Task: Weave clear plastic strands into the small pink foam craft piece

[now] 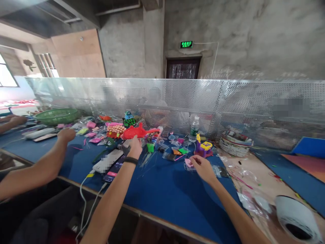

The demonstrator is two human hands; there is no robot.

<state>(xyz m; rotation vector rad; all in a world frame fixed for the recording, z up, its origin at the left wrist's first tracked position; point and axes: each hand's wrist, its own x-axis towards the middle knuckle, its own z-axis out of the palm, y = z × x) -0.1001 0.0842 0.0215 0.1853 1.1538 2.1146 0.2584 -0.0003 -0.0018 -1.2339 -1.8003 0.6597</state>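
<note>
A red helicopter-shaped model [134,132] is held up over the far part of the blue table, its tail toward the right. My left hand [136,147], with a dark band at the wrist, is closed on its underside. Lower and to the right, my right hand [203,166] has its fingers pinched at a piece of soft pink clay [188,162], which sits over a small clear tray or wrapper; its exact grip is partly hidden. Just behind that hand stands a purple and yellow model [204,147]. A phone [114,168] and a white power bank [108,162] lie left of my left forearm.
Packets of coloured clay [95,139], a turtle-like figure [129,119] and a water bottle [194,128] line the back, before a perforated metal screen [182,101]. Another person's arm [43,164] reaches in from the left, near a green basket [57,116]. White cables [83,203] hang over the edge.
</note>
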